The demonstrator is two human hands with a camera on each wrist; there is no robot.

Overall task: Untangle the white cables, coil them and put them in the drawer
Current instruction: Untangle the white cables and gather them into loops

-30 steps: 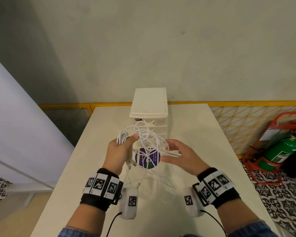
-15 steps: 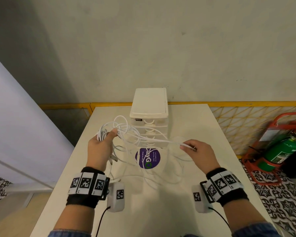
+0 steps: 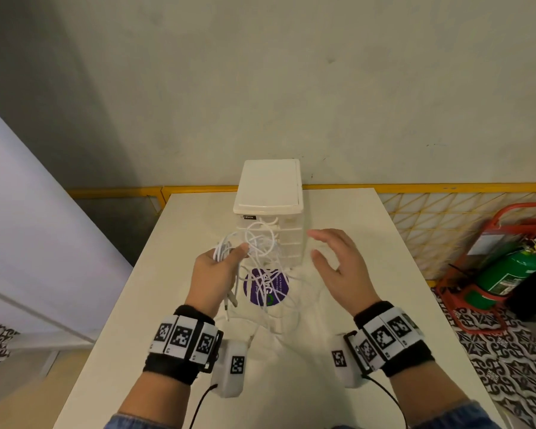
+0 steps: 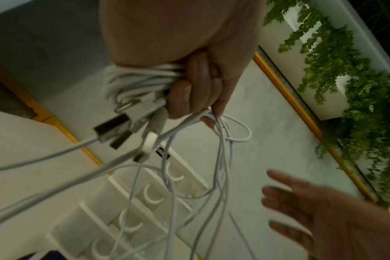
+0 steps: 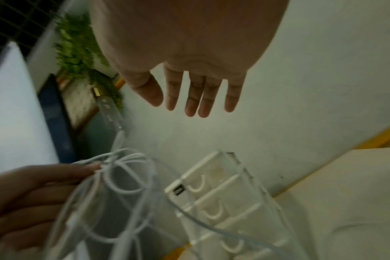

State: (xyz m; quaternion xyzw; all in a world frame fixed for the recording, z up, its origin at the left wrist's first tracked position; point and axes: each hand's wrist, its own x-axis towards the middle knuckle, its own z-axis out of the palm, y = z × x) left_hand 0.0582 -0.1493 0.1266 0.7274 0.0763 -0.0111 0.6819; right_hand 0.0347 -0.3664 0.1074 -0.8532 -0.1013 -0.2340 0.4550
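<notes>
My left hand (image 3: 220,264) grips a bunch of tangled white cables (image 3: 257,246) above the table, in front of the drawer unit. In the left wrist view the fingers (image 4: 189,91) curl round a thick bundle of the white cables (image 4: 136,82), and several USB plugs (image 4: 114,128) stick out below. Loose loops hang down to the table and trail over a purple sticker (image 3: 265,286). My right hand (image 3: 334,261) hovers to the right of the tangle, fingers spread, holding nothing; its fingers (image 5: 198,98) are straight. The white drawer unit (image 3: 270,187) stands behind, all drawers closed.
The cream table (image 3: 338,351) ends at a yellow rail near the wall. A green fire extinguisher (image 3: 508,270) in a red stand sits on the floor at right. A pale partition stands at left. Artificial green foliage (image 4: 345,70) hangs beyond.
My right hand has let go of the cable strand it was pulling rightward and now hovers with fingers spread. My left hand moved right, back toward the drawer unit, with the bundle.
</notes>
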